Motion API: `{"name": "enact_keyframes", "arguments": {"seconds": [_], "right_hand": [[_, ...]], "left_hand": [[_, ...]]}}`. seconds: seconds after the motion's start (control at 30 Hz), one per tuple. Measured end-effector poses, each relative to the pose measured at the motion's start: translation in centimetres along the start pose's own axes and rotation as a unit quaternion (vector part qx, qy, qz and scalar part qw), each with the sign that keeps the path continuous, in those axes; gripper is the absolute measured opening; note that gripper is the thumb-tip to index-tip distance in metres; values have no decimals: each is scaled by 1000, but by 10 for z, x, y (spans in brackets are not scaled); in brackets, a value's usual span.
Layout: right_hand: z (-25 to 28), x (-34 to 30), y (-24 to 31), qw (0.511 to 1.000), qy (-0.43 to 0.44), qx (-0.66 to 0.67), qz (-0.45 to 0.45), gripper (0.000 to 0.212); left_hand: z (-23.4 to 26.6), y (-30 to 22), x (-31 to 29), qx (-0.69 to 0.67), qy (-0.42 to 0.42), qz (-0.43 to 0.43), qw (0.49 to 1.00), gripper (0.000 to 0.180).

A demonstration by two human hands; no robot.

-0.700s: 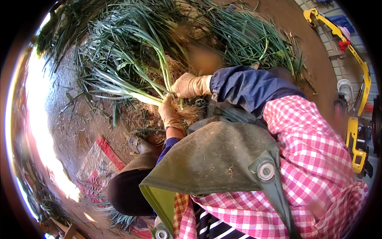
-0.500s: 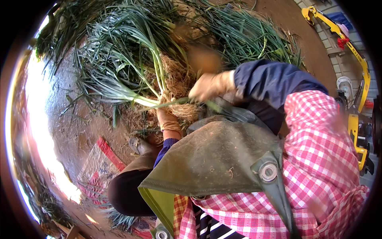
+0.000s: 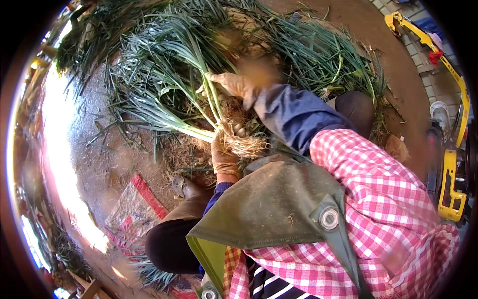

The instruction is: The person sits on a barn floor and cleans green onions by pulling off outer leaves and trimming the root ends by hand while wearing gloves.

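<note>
Gloved in tan, my left hand (image 3: 222, 155) is closed around the base of a small bunch of green garlic (image 3: 196, 130). The bunch has white stems, long green leaves and stringy pale roots (image 3: 248, 144) hanging over the hand. Rounded pale bulbs (image 3: 240, 130) show beside the roots. Reaching farther out, my right hand (image 3: 233, 84) has its fingers bent at the upright stalks (image 3: 213, 97), seemingly gripping them partway up. Some of its fingertips are hidden behind the stems.
A heap of green leaves (image 3: 318, 55) lies at the far right, and another (image 3: 99, 35) at the far left. A red-edged woven sack (image 3: 134, 202) is on the muddy floor to the left. A green apron (image 3: 269, 204) covers my lap. Yellow machinery (image 3: 452, 184) stands at the right.
My right hand has moved away from the roots, forward and left to the stalks. The long leaf that crossed the bunch is gone from there. My left hand keeps its hold.
</note>
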State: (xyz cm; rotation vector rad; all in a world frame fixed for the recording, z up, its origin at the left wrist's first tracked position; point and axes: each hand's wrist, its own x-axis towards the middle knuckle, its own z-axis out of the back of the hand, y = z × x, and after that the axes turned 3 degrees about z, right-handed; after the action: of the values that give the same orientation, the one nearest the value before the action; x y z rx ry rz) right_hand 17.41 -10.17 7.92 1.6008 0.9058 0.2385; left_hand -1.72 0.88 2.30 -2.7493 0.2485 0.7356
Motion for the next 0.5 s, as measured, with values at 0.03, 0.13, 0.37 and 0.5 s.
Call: {"name": "enact_keyframes", "arguments": {"seconds": [0.03,0.13,0.37,0.5], "right_hand": [[4,12,-10,997,-34,64,2,47],[-12,39,-33,997,-64,30,5,46],[-49,57,-35,915,-132,-381,-10,79],[-23,41,-42,998,-66,-19,-6,47]], "left_hand": [[-7,5,1,-9,11,16,1000,37],[-22,-6,-11,-42,26,39,998,39],[9,2,11,30,-69,19,997,33],[-6,15,13,15,-65,1,998,30]]}}
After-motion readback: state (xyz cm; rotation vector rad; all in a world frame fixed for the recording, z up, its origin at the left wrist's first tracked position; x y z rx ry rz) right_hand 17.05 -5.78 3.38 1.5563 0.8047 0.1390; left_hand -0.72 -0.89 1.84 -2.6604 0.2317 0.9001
